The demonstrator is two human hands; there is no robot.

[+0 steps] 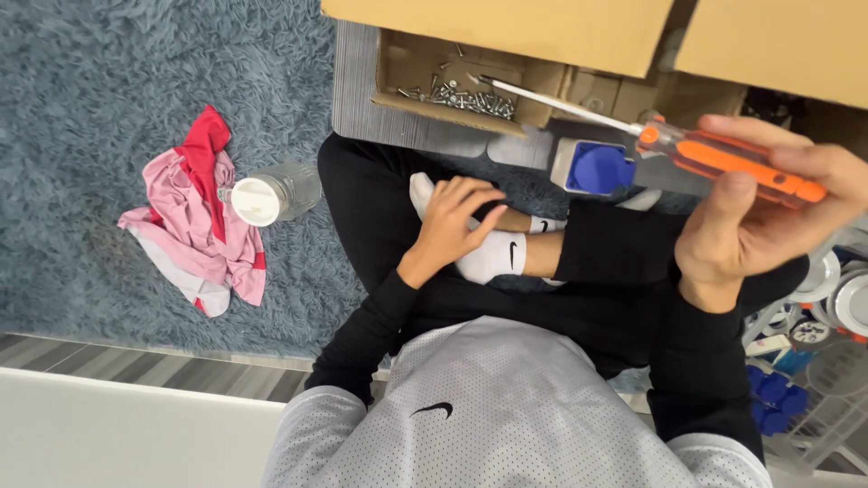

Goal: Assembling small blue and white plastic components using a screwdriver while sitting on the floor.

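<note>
Head view: right hand [768, 217] closed around the orange-handled screwdriver [723, 161], a light, stiff tool best gripped by its handle, while left hand [452, 221] rests open, empty, on a white sock [493, 258].

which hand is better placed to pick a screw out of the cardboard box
Probably the left hand: it rests empty on the white sock, below the cardboard box of screws. The right hand is full, gripping the orange screwdriver.

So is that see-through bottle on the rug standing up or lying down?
Lying down. The clear bottle rests on its side on the grey rug, white cap pointing toward the pink cloth.
</note>
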